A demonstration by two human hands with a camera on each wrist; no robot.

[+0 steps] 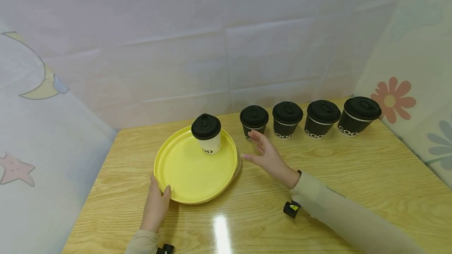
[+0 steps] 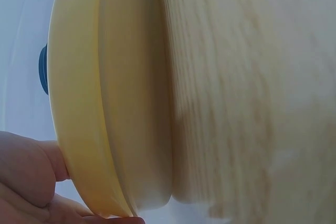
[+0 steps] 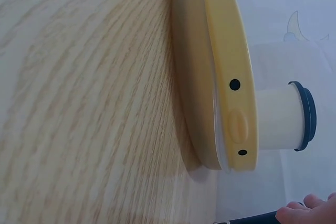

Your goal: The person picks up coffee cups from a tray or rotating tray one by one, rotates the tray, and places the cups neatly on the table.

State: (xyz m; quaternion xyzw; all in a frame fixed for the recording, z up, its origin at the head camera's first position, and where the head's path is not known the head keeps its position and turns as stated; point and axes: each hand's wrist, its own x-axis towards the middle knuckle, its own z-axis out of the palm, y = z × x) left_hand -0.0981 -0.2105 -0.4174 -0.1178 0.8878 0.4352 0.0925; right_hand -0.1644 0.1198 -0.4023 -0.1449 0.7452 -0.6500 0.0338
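A round yellow tray (image 1: 183, 171) stands on the wooden table, raised on a paler base (image 3: 191, 77). My left hand (image 1: 155, 205) grips its near left rim, thumb and fingers on either side of the edge. Toward the tray's back right stands a white paper cup (image 1: 211, 145) with a black lid, upright. Just right of the tray my right hand (image 1: 270, 159) is held with fingers extended and thumb apart, nothing in it. Its fingertips overlap the leftmost black paper cup (image 1: 254, 117) in the head view.
Right of that cup, in a row along the back, stand a second black cup (image 1: 287, 118), a third black cup (image 1: 322, 118) and a last black cup (image 1: 358, 116), all lidded. Behind the table (image 1: 318, 191) hangs a pale cloth wall (image 1: 176, 69).
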